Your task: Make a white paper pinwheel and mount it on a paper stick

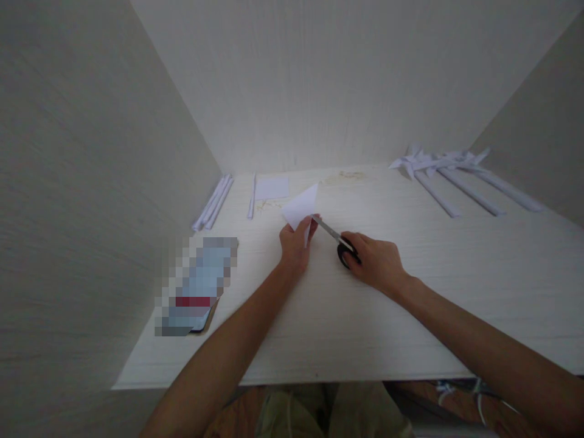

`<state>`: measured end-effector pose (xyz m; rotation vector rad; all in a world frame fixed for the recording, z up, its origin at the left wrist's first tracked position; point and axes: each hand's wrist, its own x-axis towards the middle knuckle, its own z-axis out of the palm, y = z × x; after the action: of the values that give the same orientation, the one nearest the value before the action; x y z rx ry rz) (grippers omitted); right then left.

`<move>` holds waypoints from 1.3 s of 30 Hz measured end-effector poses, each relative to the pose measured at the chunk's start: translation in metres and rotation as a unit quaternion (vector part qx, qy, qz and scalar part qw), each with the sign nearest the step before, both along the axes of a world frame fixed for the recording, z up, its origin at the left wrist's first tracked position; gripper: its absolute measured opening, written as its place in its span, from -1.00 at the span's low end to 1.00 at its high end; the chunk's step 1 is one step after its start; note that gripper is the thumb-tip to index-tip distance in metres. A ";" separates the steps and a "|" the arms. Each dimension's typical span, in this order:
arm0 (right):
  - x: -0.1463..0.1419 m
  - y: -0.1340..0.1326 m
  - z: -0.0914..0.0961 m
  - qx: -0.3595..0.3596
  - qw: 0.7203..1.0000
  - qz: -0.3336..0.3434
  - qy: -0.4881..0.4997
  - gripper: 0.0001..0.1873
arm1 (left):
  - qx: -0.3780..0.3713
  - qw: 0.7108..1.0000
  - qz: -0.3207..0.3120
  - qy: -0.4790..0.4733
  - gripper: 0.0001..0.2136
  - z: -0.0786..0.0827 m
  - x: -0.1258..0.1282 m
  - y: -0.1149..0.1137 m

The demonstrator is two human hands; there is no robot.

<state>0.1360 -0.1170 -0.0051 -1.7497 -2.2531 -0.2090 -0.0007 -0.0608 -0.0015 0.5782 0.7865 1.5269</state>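
Note:
Near the middle of the table, my left hand [295, 246] pinches a folded white sheet of paper [301, 205], which tapers to a point at its top and bottom. My right hand [376, 261] has its fingers through the black handles of a pair of scissors [333, 233]. The blades point up and left, and their tips meet the paper's right edge beside my left fingers. Whether the blades are cutting into it is too small to tell.
Rolled paper sticks [213, 202] lie at the left wall. A thin paper stick [251, 196] and a flat paper piece [272, 188] lie at the back. Pinwheel-like folded papers on sticks [474, 191] are at the right. A blurred phone [201, 283] rests front left.

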 end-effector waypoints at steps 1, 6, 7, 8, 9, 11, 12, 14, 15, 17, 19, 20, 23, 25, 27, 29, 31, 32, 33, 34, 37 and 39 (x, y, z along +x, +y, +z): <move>0.000 0.000 0.000 0.001 1.000 0.000 0.003 -0.67 | -0.001 1.000 0.000 0.001 -0.94 0.000 0.000 0.000; 0.001 0.000 0.000 0.005 1.000 -0.005 0.015 -0.66 | -0.011 1.000 0.002 0.001 -0.95 0.000 0.001 0.001; 0.001 0.000 0.000 0.004 1.000 -0.008 0.017 -0.66 | -0.010 1.000 0.000 -0.003 -0.94 0.000 0.001 0.001; 0.001 0.000 0.001 0.001 1.000 -0.011 0.018 -0.66 | -0.010 1.000 -0.003 -0.007 -0.94 0.000 0.001 0.001; 0.001 0.000 0.001 -0.001 1.000 -0.014 0.021 -0.66 | -0.009 1.000 -0.006 -0.009 -0.94 0.000 0.001 0.001; 0.001 0.001 0.001 -0.005 0.999 -0.018 0.026 -0.65 | -0.010 1.000 -0.011 -0.008 -0.94 -0.001 0.001 0.001; 0.001 0.001 0.001 -0.008 0.999 -0.019 0.027 -0.65 | -0.010 1.000 -0.014 -0.007 -0.94 -0.001 0.001 0.001; 0.001 0.001 0.002 -0.014 0.999 -0.020 0.028 -0.64 | -0.013 1.000 -0.018 -0.003 -0.95 -0.001 0.000 0.002; 0.001 0.001 0.002 -0.017 0.999 -0.019 0.028 -0.64 | -0.014 1.000 -0.021 0.000 -0.95 -0.001 0.000 0.002; 0.001 0.001 0.003 -0.022 0.999 -0.018 0.029 -0.64 | -0.015 1.000 -0.024 0.005 -0.96 -0.001 0.000 0.002; 0.001 0.001 0.003 -0.023 0.999 -0.016 0.033 -0.64 | -0.013 1.000 -0.025 0.006 -0.95 -0.001 0.000 0.003; 0.001 0.001 0.003 -0.022 0.999 -0.016 0.035 -0.64 | -0.010 1.000 -0.026 0.005 -0.95 -0.001 0.000 0.003; 0.001 0.002 0.002 -0.018 0.999 -0.013 0.043 -0.64 | -0.004 1.000 -0.029 0.006 -0.95 -0.001 0.000 0.002; 0.002 0.002 0.001 -0.014 0.999 -0.013 0.049 -0.64 | 0.000 0.999 -0.031 0.017 -0.95 -0.002 0.001 0.002; 0.002 0.002 0.000 -0.011 0.998 -0.015 0.055 -0.64 | 0.003 0.999 -0.033 0.033 -0.96 -0.003 0.002 0.002; 0.002 0.003 0.000 -0.012 0.998 -0.016 0.056 -0.64 | 0.007 0.998 -0.034 0.043 -0.96 -0.004 0.002 0.002; 0.002 0.003 0.000 -0.017 0.998 -0.016 0.056 -0.64 | 0.012 0.998 -0.036 0.044 -0.96 -0.005 0.002 0.002; 0.002 0.003 0.000 -0.019 0.998 -0.016 0.055 -0.64 | 0.014 0.998 -0.037 0.043 -0.96 -0.006 0.002 0.002; 0.002 0.002 0.001 -0.019 0.998 -0.015 0.054 -0.64 | 0.015 0.998 -0.038 0.042 -0.96 -0.006 0.002 0.003; 0.002 0.002 0.001 -0.019 0.998 -0.016 0.053 -0.64 | 0.017 0.998 -0.040 0.042 -0.95 -0.006 0.002 0.003; 0.002 0.002 0.001 -0.020 0.999 -0.017 0.044 -0.65 | 0.021 0.998 -0.040 0.043 -0.95 -0.007 0.002 0.004; 0.002 0.002 0.001 -0.022 0.999 -0.016 0.038 -0.65 | 0.021 0.998 -0.038 0.042 -0.95 -0.008 0.002 0.004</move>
<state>0.1379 -0.1150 -0.0038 -1.7849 -2.1925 -0.0981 0.0011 -0.0570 -0.0091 0.6979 0.7896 1.4602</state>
